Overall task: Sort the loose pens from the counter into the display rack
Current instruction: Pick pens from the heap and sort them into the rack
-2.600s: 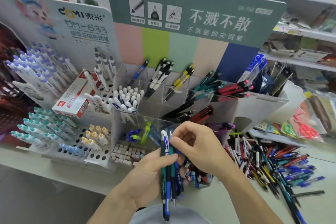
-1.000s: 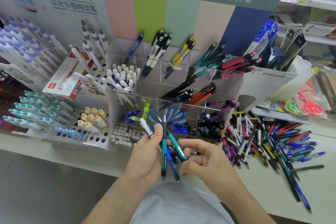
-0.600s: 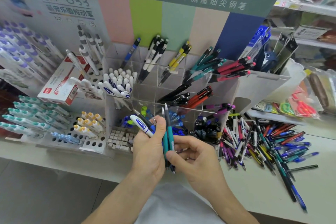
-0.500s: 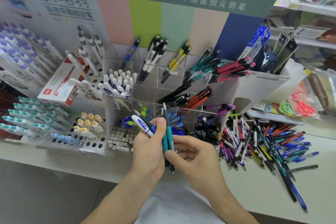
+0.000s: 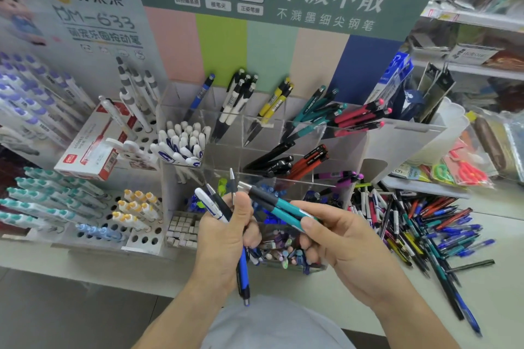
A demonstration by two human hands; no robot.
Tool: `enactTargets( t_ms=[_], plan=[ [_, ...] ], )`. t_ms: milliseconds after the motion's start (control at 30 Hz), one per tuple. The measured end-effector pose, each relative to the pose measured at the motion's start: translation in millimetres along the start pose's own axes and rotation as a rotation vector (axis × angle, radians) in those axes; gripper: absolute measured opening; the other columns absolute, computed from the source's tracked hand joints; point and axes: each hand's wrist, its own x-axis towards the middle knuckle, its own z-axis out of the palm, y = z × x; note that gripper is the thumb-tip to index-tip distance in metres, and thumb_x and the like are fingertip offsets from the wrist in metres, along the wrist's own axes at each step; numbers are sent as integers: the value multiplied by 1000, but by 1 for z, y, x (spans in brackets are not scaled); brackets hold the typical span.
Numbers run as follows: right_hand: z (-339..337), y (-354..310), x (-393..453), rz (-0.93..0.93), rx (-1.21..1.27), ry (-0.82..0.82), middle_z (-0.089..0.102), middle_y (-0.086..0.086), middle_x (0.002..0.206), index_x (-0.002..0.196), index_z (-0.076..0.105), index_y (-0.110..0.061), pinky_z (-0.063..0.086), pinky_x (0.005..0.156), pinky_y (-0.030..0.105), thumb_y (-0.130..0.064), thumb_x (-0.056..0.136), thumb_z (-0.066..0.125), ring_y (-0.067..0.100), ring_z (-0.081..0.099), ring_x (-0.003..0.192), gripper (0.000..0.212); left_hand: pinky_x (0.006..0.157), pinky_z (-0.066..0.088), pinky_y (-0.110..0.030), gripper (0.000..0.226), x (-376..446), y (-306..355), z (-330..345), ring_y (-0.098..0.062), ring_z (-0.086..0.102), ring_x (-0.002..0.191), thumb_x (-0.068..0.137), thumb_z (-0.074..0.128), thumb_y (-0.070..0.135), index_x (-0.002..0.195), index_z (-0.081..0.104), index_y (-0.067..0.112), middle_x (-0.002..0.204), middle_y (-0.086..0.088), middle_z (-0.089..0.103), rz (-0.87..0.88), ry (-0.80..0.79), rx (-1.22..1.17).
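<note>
The bench (image 5: 425,300) is pale and runs from left to right across the view. On its right part lies a loose pile of pens (image 5: 419,224), in blue, red, teal, black and purple, crossing each other in many directions. Some long pens lie a little apart at the near right edge of the pile. In the middle stands a clear rack (image 5: 283,133) with compartments in rows, and pens lean inside them. Just beside it on the left stands a white stand (image 5: 136,238) with round holes, holding pens upright; a red and white box (image 5: 93,147) rests on it. At the far right lie packets (image 5: 459,173) with scissors.
</note>
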Motion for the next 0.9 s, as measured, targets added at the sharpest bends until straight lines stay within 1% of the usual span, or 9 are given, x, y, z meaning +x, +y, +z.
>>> enactTargets(
  t_ms=[100,200,333,400,500,567,733,800,900],
  plan=[
    [-6,-6,-3,-72,-197,42,63,7,67,109,79,-31,42,62,35,-17,93,66,18,51,58,26,44,27,-27,69,0,9,4,-11,28,39,63,88,54,102,69,0,53,-1,28,29,-31,24],
    [-6,-19,-6,-151,-208,70,65,7,70,107,79,-34,48,64,28,-25,89,65,17,54,60,25,42,26,-26,68,2,16,11,-13,28,38,67,78,43,97,59,-15,54,-1,29,10,29,54],
    [0,-45,-5,-434,-179,275,72,9,77,99,79,-23,56,67,21,-25,83,68,19,65,64,20,43,31,-25,57,2,25,24,-14,31,39,73,73,47,81,58,-7,53,-3,37,-3,1,24],
    [-4,-65,-1,-618,-251,413,73,5,79,99,75,-20,57,66,20,-20,87,70,17,67,66,13,43,34,-24,52,1,29,28,-13,32,41,82,62,48,91,62,-3,57,-2,38,-25,-17,-50],
    [-21,-99,11,-858,-581,598,73,-8,90,102,73,-21,57,75,24,-17,93,71,10,70,81,10,41,33,-22,45,1,36,27,-12,31,42,90,54,44,102,64,2,61,0,35,-100,-36,-143],
    [-26,-116,24,-937,-813,619,72,-7,97,103,74,-18,56,82,29,-17,94,72,8,68,87,10,41,34,-23,36,1,40,26,-12,32,43,95,54,36,106,63,3,62,0,36,-155,-53,-151],
    [-11,-130,68,-802,-1156,464,62,-3,100,105,77,-16,36,86,2,-16,91,74,13,59,88,14,52,41,-28,33,2,45,26,-14,40,50,103,48,26,120,59,0,64,-1,45,-199,-77,-165],
    [-6,-123,75,-735,-1135,445,55,-2,110,115,73,-19,42,91,11,-22,87,79,14,57,91,29,55,44,-30,34,-1,47,26,-16,44,52,101,49,26,118,60,-1,66,-3,48,-204,-86,-181],
    [-5,-108,71,-806,-1044,613,49,0,115,125,65,-18,46,89,23,-23,79,86,15,59,82,51,52,47,-31,38,-5,50,25,-19,48,53,97,50,30,114,61,-2,67,-7,50,-211,-98,-231]
  ],
)
